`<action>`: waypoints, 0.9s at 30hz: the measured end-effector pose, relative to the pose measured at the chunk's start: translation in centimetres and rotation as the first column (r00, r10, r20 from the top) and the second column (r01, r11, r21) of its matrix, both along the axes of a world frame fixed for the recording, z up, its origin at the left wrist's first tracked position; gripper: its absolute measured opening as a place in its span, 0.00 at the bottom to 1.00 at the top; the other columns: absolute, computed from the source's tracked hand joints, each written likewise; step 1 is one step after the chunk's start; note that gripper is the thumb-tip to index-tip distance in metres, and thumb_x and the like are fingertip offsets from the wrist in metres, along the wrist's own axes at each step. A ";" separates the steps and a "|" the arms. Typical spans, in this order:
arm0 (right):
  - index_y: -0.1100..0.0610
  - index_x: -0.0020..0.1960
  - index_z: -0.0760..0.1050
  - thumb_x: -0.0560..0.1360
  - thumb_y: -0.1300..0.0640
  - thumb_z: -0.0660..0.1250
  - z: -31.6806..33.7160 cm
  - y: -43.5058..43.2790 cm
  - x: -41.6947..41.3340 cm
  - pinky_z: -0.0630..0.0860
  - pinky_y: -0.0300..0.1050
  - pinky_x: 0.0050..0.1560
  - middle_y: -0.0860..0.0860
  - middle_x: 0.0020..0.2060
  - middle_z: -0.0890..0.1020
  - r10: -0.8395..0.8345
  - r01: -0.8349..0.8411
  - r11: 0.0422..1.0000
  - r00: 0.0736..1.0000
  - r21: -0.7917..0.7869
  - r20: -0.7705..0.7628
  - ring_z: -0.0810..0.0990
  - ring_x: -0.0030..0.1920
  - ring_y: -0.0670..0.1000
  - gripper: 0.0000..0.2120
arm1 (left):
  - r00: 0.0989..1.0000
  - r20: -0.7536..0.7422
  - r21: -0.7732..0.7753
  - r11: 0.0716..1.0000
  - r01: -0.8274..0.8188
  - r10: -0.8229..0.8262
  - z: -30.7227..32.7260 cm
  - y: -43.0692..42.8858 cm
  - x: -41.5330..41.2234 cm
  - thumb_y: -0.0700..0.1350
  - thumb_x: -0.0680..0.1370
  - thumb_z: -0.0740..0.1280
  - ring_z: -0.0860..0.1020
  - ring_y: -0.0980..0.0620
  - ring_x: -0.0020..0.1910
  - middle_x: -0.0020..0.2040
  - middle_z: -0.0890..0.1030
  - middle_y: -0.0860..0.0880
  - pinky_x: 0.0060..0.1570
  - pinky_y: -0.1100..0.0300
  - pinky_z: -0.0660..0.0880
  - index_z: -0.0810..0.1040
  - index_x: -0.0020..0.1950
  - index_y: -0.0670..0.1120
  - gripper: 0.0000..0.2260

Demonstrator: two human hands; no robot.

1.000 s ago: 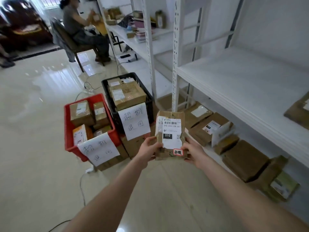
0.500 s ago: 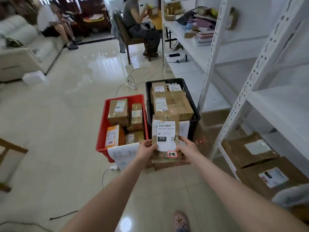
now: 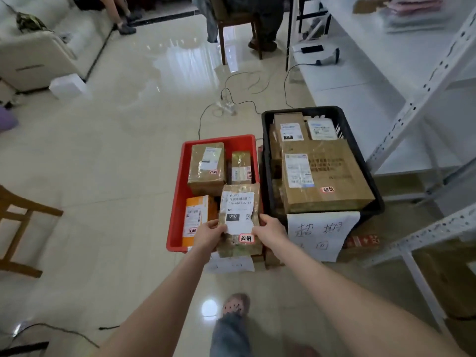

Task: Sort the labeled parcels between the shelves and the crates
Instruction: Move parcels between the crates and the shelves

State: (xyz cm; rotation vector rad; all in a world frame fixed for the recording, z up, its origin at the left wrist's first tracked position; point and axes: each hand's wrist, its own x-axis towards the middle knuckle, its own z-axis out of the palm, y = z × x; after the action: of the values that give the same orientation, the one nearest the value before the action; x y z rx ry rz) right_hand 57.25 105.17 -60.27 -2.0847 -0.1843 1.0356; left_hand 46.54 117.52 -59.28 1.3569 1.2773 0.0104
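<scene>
The black crate (image 3: 304, 111) sits just right of your fingers (image 3: 217, 229), the red crate (image 3: 177, 202) under and beyond them. Your parcel (image 3: 239, 215), held upright between them, looks light, flat and bendy. Your left hand (image 3: 210, 237) and right hand (image 3: 271, 231) pinch its side edges.
</scene>
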 end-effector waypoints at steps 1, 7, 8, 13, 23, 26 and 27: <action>0.49 0.73 0.66 0.75 0.57 0.65 -1.1 1.6 0.4 0.67 0.36 0.31 0.49 0.62 0.78 0.002 -0.002 1.000 1.000 -0.022 0.003 0.71 0.36 0.40 0.27 | 1.000 -0.018 -0.003 1.000 0.001 -0.001 -1.2 1.5 0.5 0.40 0.76 0.67 0.77 0.53 0.33 0.37 0.80 0.49 0.30 0.60 0.75 0.77 0.63 0.45 0.16; 0.52 0.66 0.74 0.74 0.57 0.62 -7.6 8.6 2.6 0.77 0.45 0.45 0.51 0.52 0.81 -0.040 0.026 0.982 0.997 -0.186 -0.072 0.79 0.46 0.52 0.21 | 0.981 -0.146 -0.096 0.989 0.111 -0.124 -8.5 9.1 3.2 0.41 0.76 0.68 0.79 0.53 0.33 0.39 0.81 0.49 0.25 0.62 0.75 0.78 0.60 0.44 0.13; 0.52 0.65 0.75 0.73 0.57 0.62 -8.6 9.3 2.8 0.77 0.45 0.47 0.51 0.51 0.81 -0.046 0.028 0.977 0.996 -0.213 -0.080 0.79 0.46 0.53 0.20 | 0.976 -0.160 -0.113 0.985 0.132 -0.149 -9.6 9.9 3.5 0.41 0.76 0.68 0.79 0.53 0.34 0.40 0.81 0.49 0.25 0.63 0.75 0.78 0.60 0.43 0.13; 0.50 0.66 0.74 0.74 0.59 0.61 -12.7 11.5 4.3 0.75 0.47 0.56 0.53 0.61 0.79 -0.057 0.035 0.943 0.997 -0.330 -0.055 0.78 0.57 0.57 0.21 | 0.948 -0.199 -0.182 0.960 0.212 -0.247 -14.3 11.7 5.2 0.39 0.76 0.67 0.81 0.46 0.49 0.54 0.81 0.45 0.50 0.49 0.80 0.74 0.66 0.42 0.18; 0.51 0.78 0.50 0.77 0.59 0.59 -18.4 13.2 2.6 0.71 0.50 0.61 0.53 0.70 0.69 0.107 -0.122 0.853 0.992 -0.507 -0.059 0.71 0.67 0.57 0.32 | 0.874 -0.222 -0.170 0.899 0.403 -0.433 -19.8 11.3 6.3 0.34 0.74 0.64 0.78 0.43 0.56 0.59 0.79 0.42 0.57 0.49 0.77 0.72 0.67 0.42 0.20; 0.49 0.76 0.54 0.74 0.63 0.62 -18.6 13.0 2.3 0.73 0.50 0.61 0.54 0.67 0.72 0.113 -0.146 0.879 0.989 -0.454 -0.099 0.73 0.64 0.58 0.34 | 0.835 -0.234 -0.252 0.861 0.442 -0.498 -20.5 11.4 6.4 0.32 0.74 0.62 0.79 0.42 0.55 0.57 0.80 0.42 0.56 0.50 0.78 0.73 0.66 0.42 0.21; 0.49 0.75 0.57 0.72 0.63 0.63 -18.5 12.8 2.1 0.74 0.50 0.60 0.54 0.65 0.73 0.114 -0.145 0.888 0.989 -0.436 -0.098 0.74 0.63 0.58 0.34 | 0.825 -0.242 -0.266 0.853 0.449 -0.510 -20.5 11.4 6.4 0.31 0.74 0.62 0.80 0.42 0.55 0.57 0.81 0.43 0.55 0.51 0.78 0.73 0.66 0.42 0.21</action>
State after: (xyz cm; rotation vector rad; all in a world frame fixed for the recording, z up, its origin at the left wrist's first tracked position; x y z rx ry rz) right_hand 59.37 118.02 -78.72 -2.4644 -0.0540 1.3275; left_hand 52.94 128.89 -79.78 1.5108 1.1102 -0.6901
